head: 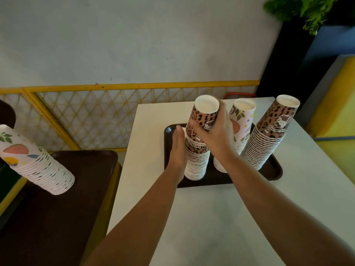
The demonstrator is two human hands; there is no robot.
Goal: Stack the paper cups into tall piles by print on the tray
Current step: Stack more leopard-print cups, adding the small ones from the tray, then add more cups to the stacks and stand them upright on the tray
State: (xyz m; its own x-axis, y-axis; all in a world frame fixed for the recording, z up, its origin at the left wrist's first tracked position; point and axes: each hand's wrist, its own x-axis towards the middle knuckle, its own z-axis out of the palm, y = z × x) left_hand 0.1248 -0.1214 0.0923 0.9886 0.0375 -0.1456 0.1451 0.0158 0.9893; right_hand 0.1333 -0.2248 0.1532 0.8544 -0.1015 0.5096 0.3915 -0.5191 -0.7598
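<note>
A dark tray (272, 169) on the white table holds three upside-down piles of paper cups. My right hand (217, 131) grips a leopard-print cup (203, 114), tilted over the left leopard-print pile (196, 162). My left hand (177, 148) lies flat with straight fingers against that pile's left side. Behind my right hand stands a white pile with leaf and fruit print (241, 120), partly hidden. At the right stands a second, taller leopard-print pile (267, 137).
Another leaf-and-fruit pile (36, 160) stands on a second dark tray (80, 179) on the lower surface at the left. A yellow lattice fence (96, 112) runs behind. The white table (201, 217) extends toward me.
</note>
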